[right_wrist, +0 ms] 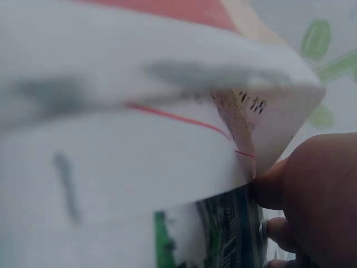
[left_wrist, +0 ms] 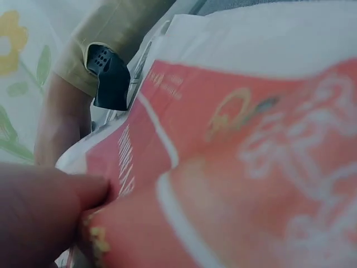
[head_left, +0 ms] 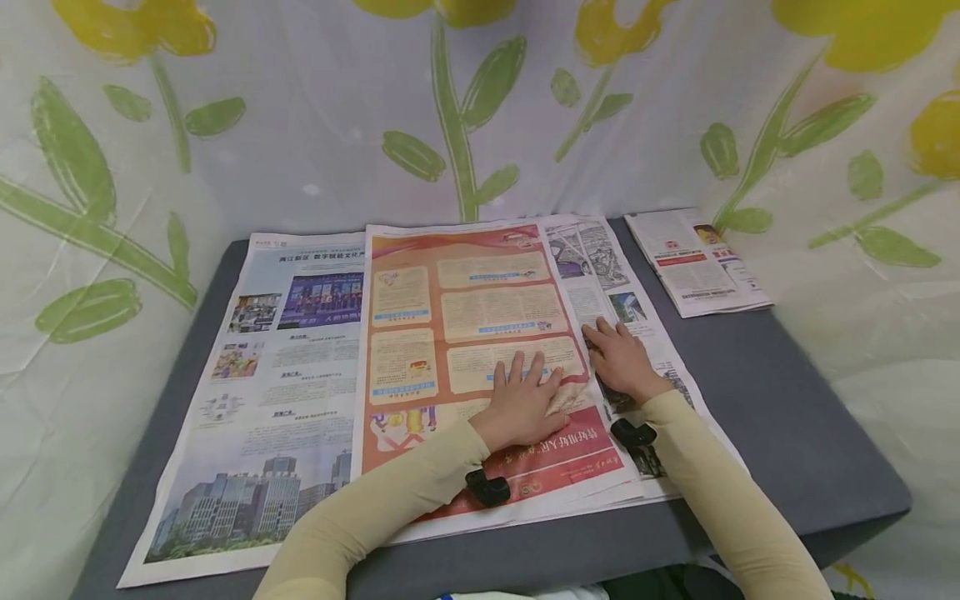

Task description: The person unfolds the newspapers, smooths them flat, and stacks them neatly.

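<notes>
In the head view an orange-red newspaper page lies over other newspaper sheets. My left hand rests on its lower right part with the fingers spread, and the paper wrinkles beside the thumb. The left wrist view shows the thumb against the red printed paper, which bulges up. My right hand rests just past the page's right edge, on a sheet with grey pictures, its fingers extended. In the right wrist view its fingers touch the edge of a raised white sheet.
A blue-white newspaper page spreads on the left. A folded newspaper sits at the table's back right corner. Grey cloth covers the table. A flower-printed curtain stands behind and at both sides.
</notes>
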`<control>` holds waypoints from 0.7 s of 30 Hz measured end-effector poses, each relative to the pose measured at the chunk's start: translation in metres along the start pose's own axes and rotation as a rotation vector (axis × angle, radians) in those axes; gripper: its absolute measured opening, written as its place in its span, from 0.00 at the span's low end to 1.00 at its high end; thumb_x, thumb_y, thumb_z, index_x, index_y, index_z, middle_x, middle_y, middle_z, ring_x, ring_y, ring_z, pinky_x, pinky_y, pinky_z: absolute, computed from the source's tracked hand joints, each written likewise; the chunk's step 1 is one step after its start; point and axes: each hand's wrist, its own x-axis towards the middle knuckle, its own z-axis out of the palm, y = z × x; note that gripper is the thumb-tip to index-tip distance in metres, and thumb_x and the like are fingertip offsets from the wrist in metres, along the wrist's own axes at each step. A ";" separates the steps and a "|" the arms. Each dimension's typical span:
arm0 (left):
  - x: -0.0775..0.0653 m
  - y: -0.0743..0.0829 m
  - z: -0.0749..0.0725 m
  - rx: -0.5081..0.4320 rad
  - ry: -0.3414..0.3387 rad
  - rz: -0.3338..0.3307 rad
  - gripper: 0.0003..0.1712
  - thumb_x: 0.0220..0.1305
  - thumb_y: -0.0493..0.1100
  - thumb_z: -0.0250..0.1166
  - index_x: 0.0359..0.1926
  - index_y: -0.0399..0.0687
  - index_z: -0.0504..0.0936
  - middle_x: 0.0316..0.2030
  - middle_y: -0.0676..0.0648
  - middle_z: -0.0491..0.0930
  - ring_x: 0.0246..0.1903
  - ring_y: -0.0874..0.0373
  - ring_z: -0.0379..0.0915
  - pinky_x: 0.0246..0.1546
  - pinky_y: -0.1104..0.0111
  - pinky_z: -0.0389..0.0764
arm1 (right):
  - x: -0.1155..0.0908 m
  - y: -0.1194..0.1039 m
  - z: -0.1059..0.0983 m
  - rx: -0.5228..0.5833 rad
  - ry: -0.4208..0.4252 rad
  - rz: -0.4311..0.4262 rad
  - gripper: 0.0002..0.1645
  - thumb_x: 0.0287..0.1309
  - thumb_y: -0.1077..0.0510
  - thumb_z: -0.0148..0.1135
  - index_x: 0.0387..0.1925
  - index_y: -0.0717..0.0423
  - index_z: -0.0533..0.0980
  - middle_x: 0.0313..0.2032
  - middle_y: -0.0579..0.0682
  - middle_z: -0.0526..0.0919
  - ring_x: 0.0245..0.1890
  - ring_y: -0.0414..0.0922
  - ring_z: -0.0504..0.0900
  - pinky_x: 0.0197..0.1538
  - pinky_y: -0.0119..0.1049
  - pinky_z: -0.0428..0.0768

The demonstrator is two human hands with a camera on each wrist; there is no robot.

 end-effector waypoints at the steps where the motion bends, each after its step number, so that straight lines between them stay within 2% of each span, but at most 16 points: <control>1: 0.000 -0.001 0.000 0.002 0.003 0.003 0.41 0.74 0.65 0.53 0.81 0.59 0.55 0.82 0.42 0.45 0.81 0.36 0.36 0.76 0.36 0.46 | 0.000 0.000 0.001 0.005 -0.004 0.001 0.31 0.73 0.59 0.44 0.74 0.62 0.65 0.75 0.71 0.61 0.73 0.77 0.56 0.68 0.76 0.59; 5: 0.001 -0.005 0.003 -0.042 0.021 0.021 0.35 0.78 0.59 0.50 0.80 0.60 0.57 0.82 0.44 0.50 0.81 0.37 0.39 0.76 0.37 0.47 | -0.001 0.001 0.002 0.014 -0.007 -0.003 0.30 0.73 0.59 0.44 0.74 0.62 0.65 0.74 0.71 0.61 0.73 0.77 0.56 0.68 0.77 0.59; 7: 0.002 -0.010 0.002 -0.138 0.038 0.041 0.33 0.78 0.55 0.50 0.80 0.58 0.59 0.81 0.44 0.53 0.80 0.36 0.41 0.76 0.36 0.47 | -0.003 0.002 0.002 0.021 -0.011 0.001 0.31 0.73 0.59 0.44 0.74 0.63 0.65 0.74 0.71 0.61 0.73 0.77 0.56 0.68 0.77 0.59; 9: 0.001 -0.017 -0.001 -0.284 0.073 0.071 0.32 0.78 0.51 0.51 0.79 0.54 0.61 0.79 0.42 0.58 0.79 0.34 0.45 0.76 0.36 0.49 | -0.003 0.002 0.003 0.028 -0.018 0.005 0.31 0.73 0.58 0.45 0.74 0.63 0.65 0.75 0.71 0.60 0.74 0.77 0.55 0.68 0.77 0.58; 10: -0.002 -0.020 -0.004 -0.362 0.091 0.085 0.32 0.77 0.49 0.51 0.78 0.52 0.62 0.78 0.41 0.61 0.79 0.35 0.48 0.76 0.37 0.51 | -0.004 0.002 0.003 0.031 -0.021 0.010 0.31 0.74 0.58 0.45 0.74 0.63 0.64 0.75 0.71 0.60 0.74 0.77 0.54 0.68 0.77 0.58; 11: -0.004 -0.023 -0.007 -0.441 0.112 0.098 0.32 0.76 0.47 0.52 0.78 0.51 0.63 0.76 0.41 0.65 0.76 0.36 0.56 0.75 0.40 0.57 | -0.004 0.002 0.004 0.027 -0.020 0.013 0.31 0.73 0.58 0.45 0.74 0.63 0.65 0.75 0.71 0.60 0.74 0.77 0.55 0.68 0.77 0.58; 13: -0.010 -0.028 -0.014 -0.561 0.168 0.109 0.32 0.75 0.45 0.53 0.77 0.50 0.65 0.70 0.40 0.73 0.66 0.42 0.74 0.68 0.48 0.73 | -0.004 0.001 0.002 0.016 -0.031 0.013 0.31 0.73 0.58 0.46 0.74 0.63 0.65 0.75 0.71 0.60 0.74 0.77 0.56 0.68 0.76 0.59; 15: -0.022 -0.031 -0.024 -0.667 0.219 0.110 0.31 0.76 0.44 0.54 0.77 0.50 0.65 0.61 0.40 0.81 0.51 0.51 0.83 0.54 0.58 0.84 | -0.002 0.000 -0.001 0.002 -0.055 -0.005 0.30 0.73 0.59 0.47 0.73 0.64 0.66 0.73 0.72 0.62 0.72 0.77 0.58 0.68 0.74 0.62; 17: -0.034 -0.033 -0.034 -0.767 0.272 0.117 0.30 0.75 0.43 0.55 0.76 0.50 0.67 0.52 0.40 0.85 0.37 0.59 0.84 0.40 0.66 0.86 | 0.003 -0.003 -0.008 0.006 -0.091 -0.011 0.30 0.72 0.60 0.47 0.72 0.65 0.66 0.71 0.72 0.66 0.70 0.76 0.64 0.68 0.71 0.66; 20: -0.053 -0.040 -0.047 -0.881 0.364 0.190 0.27 0.75 0.39 0.56 0.73 0.44 0.71 0.49 0.38 0.86 0.33 0.60 0.83 0.35 0.71 0.85 | 0.012 -0.016 -0.018 0.021 -0.139 0.004 0.30 0.73 0.60 0.46 0.72 0.66 0.66 0.70 0.73 0.68 0.68 0.73 0.69 0.67 0.66 0.70; 21: -0.059 -0.042 -0.051 -0.904 0.392 0.216 0.27 0.74 0.38 0.56 0.72 0.42 0.72 0.51 0.38 0.85 0.35 0.61 0.83 0.36 0.71 0.85 | 0.015 -0.022 -0.019 0.023 -0.144 0.018 0.30 0.73 0.59 0.47 0.73 0.65 0.65 0.70 0.73 0.67 0.69 0.72 0.69 0.67 0.66 0.71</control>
